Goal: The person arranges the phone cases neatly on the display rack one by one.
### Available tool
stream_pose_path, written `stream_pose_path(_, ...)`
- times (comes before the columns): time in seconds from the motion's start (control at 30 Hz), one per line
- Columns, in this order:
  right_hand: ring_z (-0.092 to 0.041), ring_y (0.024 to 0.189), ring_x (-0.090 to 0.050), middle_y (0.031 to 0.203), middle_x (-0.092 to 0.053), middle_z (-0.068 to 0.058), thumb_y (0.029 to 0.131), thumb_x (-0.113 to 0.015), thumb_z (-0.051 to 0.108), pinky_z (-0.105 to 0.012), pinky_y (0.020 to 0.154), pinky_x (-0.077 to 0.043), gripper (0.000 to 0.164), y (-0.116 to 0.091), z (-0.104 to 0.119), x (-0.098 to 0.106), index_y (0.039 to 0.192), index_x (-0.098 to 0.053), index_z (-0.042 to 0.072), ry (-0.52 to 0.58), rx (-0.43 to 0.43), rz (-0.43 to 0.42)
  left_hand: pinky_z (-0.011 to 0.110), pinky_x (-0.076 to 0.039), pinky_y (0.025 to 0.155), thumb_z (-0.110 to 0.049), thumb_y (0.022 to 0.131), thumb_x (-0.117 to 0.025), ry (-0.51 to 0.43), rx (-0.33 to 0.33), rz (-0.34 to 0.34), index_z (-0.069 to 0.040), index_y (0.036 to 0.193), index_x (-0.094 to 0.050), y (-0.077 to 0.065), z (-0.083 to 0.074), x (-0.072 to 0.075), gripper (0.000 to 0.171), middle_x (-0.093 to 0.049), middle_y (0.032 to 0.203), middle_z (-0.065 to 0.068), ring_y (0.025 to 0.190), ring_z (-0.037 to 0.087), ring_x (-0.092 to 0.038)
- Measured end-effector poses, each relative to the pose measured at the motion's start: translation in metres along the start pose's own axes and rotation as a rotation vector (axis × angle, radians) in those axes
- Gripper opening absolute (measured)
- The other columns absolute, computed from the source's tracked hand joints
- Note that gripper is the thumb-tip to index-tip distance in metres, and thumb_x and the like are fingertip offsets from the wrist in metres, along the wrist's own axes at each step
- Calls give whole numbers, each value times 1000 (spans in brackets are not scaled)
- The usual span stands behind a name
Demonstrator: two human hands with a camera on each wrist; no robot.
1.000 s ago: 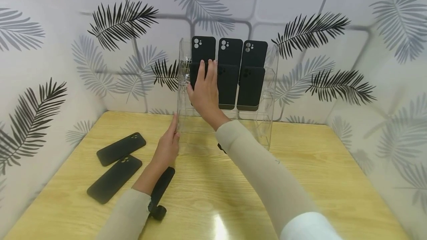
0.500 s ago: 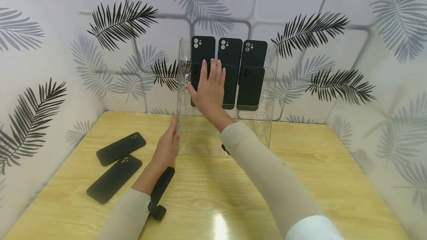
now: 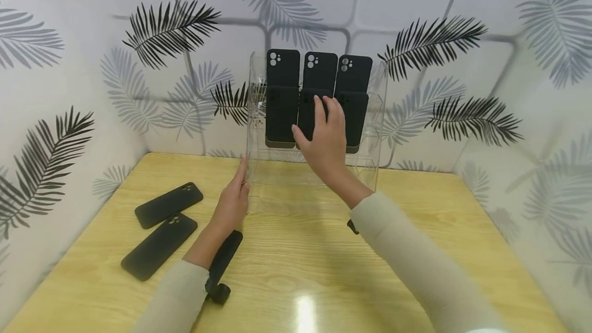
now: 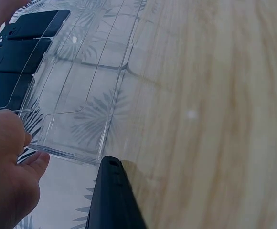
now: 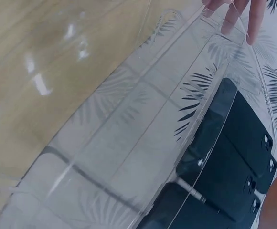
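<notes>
My left hand grips the left side of a clear plastic rack, thumb and fingers on its edge in the left wrist view. Two rows of black phone cases stand in the rack. The back row has cutouts at the camera, as on the left back case. In front are a left case, a middle case and a right case. My right hand lies over the middle and right front cases, thumb apart and fingers loosely bent. It partly hides both; firm contact cannot be told.
Two loose black phone cases lie on the wooden table at left: an upper case and a lower case, their ends close together. A black slab shows beside the left wrist. A leaf-patterned wall stands behind the rack.
My right hand has moved right, from the left front case to the middle and right ones. The left front case is now uncovered. My left hand stays at the rack's side.
</notes>
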State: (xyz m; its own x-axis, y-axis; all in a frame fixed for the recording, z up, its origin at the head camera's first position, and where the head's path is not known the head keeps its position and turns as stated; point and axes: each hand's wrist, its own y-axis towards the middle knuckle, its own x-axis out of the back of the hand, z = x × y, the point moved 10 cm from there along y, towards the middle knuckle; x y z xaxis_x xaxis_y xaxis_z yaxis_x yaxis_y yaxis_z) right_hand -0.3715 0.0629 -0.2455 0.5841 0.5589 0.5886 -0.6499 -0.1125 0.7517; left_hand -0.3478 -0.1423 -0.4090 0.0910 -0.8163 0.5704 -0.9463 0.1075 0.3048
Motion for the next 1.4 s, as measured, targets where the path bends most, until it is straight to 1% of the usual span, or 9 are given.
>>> stream_pose_path(0.07,-31,149,-27,155,-33,-16,97,-66,40,-44,122,-29,76,-6,-11,8,157,-33,6,51,-25,-7,52,-31,119,-7,109,-40,-4,2,-2,-32,164,0,0,1,0,72,-20,167,14,149,36,-31)
stream_pose_path(0.17,-30,146,-30,154,-34,-15,97,-67,37,-46,120,-32,74,-16,-30,19,156,-34,6,128,-68,-13,52,-32,119,-8,109,-40,-16,1,-3,-31,164,0,0,1,-1,71,-20,167,14,149,36,-31)
stream_pose_path(0.4,-32,146,-32,155,-35,-16,98,-66,35,-52,120,-29,70,-37,-83,43,156,-36,9,238,-221,-45,52,-32,118,-6,109,-41,-4,-18,-1,-29,164,0,1,-1,-2,73,-20,167,15,149,37,-32)
stream_pose_path(0.57,-30,146,-32,155,-35,-14,98,-66,37,-53,120,-29,70,-50,-116,49,156,-36,11,304,-297,-30,53,-33,117,-6,109,-40,-4,-16,-5,-30,164,0,0,-1,-1,72,-19,167,15,148,38,-32)
stream_pose_path(0.73,-29,142,-36,154,-35,-12,99,-66,35,-49,119,-32,66,-66,-144,51,155,-38,13,379,-364,-32,53,-33,117,-7,109,-38,-22,-17,3,-32,163,2,0,0,-2,72,-17,168,14,149,37,-31)
stream_pose_path(0.87,-32,139,-40,151,-36,-15,99,-65,30,-47,118,-35,66,-77,-158,51,155,-37,7,482,-407,-33,53,-32,118,-9,110,-38,-29,-23,3,-28,164,2,0,-1,-2,70,-16,168,13,150,36,-30)
stream_pose_path(1.0,-34,137,-47,146,-44,-18,99,-66,24,-47,116,-40,64,-86,-166,48,154,-38,5,553,-465,-1,52,-33,118,-9,110,-38,-32,-26,3,-29,164,2,0,-1,-2,70,-16,168,13,150,36,-30)
stream_pose_path(1.2,-30,130,-56,138,-56,-18,101,-64,22,-44,111,-45,58,-98,-173,42,153,-42,7,527,-525,73,53,-33,117,-7,109,-39,-33,-22,2,-32,163,3,0,0,-2,72,-16,168,12,149,36,-31)
stream_pose_path(1.4,-28,125,-60,131,-62,-17,102,-61,16,-26,100,-52,48,-107,-178,39,148,-50,8,505,-551,81,54,-33,117,-7,109,-38,-30,-20,-1,-33,163,3,0,2,-2,72,-16,168,12,149,37,-31)
